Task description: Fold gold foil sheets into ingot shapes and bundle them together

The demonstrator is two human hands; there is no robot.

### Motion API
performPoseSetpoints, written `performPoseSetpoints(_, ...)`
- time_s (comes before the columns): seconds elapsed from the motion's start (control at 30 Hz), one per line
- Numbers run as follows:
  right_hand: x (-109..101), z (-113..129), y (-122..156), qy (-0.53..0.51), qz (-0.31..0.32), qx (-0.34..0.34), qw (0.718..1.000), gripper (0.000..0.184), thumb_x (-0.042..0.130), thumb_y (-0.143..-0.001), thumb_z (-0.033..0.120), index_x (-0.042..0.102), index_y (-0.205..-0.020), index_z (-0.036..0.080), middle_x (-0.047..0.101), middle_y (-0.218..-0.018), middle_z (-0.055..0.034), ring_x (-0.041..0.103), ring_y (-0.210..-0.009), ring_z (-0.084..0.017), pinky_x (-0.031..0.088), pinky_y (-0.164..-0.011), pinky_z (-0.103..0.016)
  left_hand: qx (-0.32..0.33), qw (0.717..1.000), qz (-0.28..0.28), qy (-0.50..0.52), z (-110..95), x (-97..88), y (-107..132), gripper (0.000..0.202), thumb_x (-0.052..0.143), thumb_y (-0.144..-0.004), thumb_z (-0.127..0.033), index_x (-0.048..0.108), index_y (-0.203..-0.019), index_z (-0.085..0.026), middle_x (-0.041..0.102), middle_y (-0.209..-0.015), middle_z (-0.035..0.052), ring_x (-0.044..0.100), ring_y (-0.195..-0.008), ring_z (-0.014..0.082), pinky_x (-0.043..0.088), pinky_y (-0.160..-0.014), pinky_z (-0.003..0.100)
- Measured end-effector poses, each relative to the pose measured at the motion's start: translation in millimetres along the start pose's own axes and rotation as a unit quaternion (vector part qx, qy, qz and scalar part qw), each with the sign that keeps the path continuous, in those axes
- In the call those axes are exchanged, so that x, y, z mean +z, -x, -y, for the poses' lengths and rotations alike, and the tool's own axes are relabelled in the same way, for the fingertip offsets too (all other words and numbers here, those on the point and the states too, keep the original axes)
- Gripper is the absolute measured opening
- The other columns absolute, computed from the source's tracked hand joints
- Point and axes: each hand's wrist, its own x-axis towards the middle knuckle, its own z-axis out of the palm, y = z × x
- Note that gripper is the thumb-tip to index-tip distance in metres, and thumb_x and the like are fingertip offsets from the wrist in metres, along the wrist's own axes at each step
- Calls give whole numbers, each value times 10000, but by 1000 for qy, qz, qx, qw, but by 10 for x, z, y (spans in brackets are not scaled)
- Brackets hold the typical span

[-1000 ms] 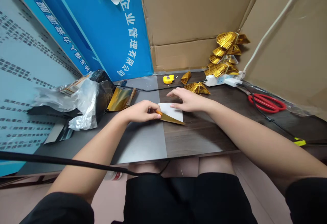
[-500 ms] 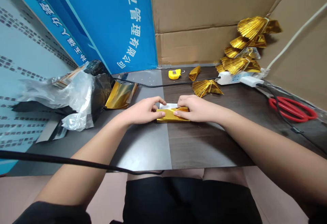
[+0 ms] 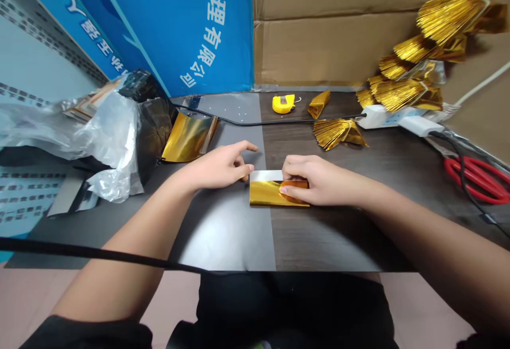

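Lifted from the gold face where its thumb pressed half a second ago, the left hand (image 3: 223, 164) now stands at the near-left end of a folded gold sheet (image 3: 265, 194), loosely open, index finger stretched out and the other fingers bent; its thumb tip comes right up to the sheet's far left corner, and whether the two touch cannot be told. Over the opposite end, the right hand (image 3: 319, 179) keeps its hold, thumb laid flat on the gold and fingers curled down at the white strip (image 3: 266, 175) along the far edge. The sheet lies lengthwise before the person, across the seam between the grey panel (image 3: 235, 237) and the dark wood-grain tabletop (image 3: 326, 248). Beyond the hands, a yellow tape measure (image 3: 283, 104) rests near a small folded gold piece (image 3: 319, 104), and a pleated gold fan (image 3: 338, 132) lies just on the near side of a black cable (image 3: 271, 124) that runs to a white power strip (image 3: 374, 117). More gold fans (image 3: 448, 19) are piled at the far right, with red-handled scissors (image 3: 478, 179) nearer the person. At left, a stack of gold sheets (image 3: 185, 139) sits beside a crumpled plastic bag (image 3: 115, 136).
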Motion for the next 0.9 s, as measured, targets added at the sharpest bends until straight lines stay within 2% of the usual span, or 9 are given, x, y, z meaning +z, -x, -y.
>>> performPoseSetpoints(0.17, 64, 46, 13, -11, 16, 7, 1000, 192, 581, -928, 359, 608, -822, 201, 585, -881, -55, 552, -731, -162, 422, -669, -293, 18, 999, 13, -24, 56, -7, -16, 362, 572, -895, -390, 624, -1207, -213, 702, -797, -10, 583, -647, 113, 396, -663, 233)
performPoseSetpoints(0.27, 90, 47, 16, -16, 12, 19, 1000, 163, 579, -923, 341, 611, -837, 206, 583, -899, -61, 553, -739, -167, 431, -667, -298, 26, 998, 50, -31, 70, -17, -11, 223, 648, -864, -404, 666, -947, -197, 693, -759, -14, 579, -633, 105, 369, -629, 228)
performPoseSetpoints(0.37, 105, 57, 14, -23, -2, 18, 1000, 132, 595, -914, 323, 610, -847, 210, 575, -930, -68, 559, -767, -175, 448, -684, -304, 29, 995, 74, -53, 66, -31, 0, 197, 704, -839, -365, 651, -766, -190, 681, -698, -28, 562, -599, 90, 344, -599, 223)
performPoseSetpoints(0.63, 131, 99, 16, -15, -16, 23, 999, 105, 589, -910, 261, 570, -834, 191, 544, -923, -55, 531, -734, -151, 431, -644, -285, 11, 990, 109, -90, 56, -61, 10, 104, 677, -832, -303, 674, -828, -199, 708, -755, -40, 585, -631, 77, 357, -603, 208)
performPoseSetpoints(0.9, 155, 91, 26, 1, -24, 0, 1000, 104, 587, -926, 230, 596, -1014, 175, 543, -974, -49, 538, -703, -124, 448, -638, -267, 14, 991, 100, -85, 58, -60, 3, 74, 663, -824, -259, 684, -822, -188, 699, -742, -43, 583, -629, 64, 361, -610, 203)
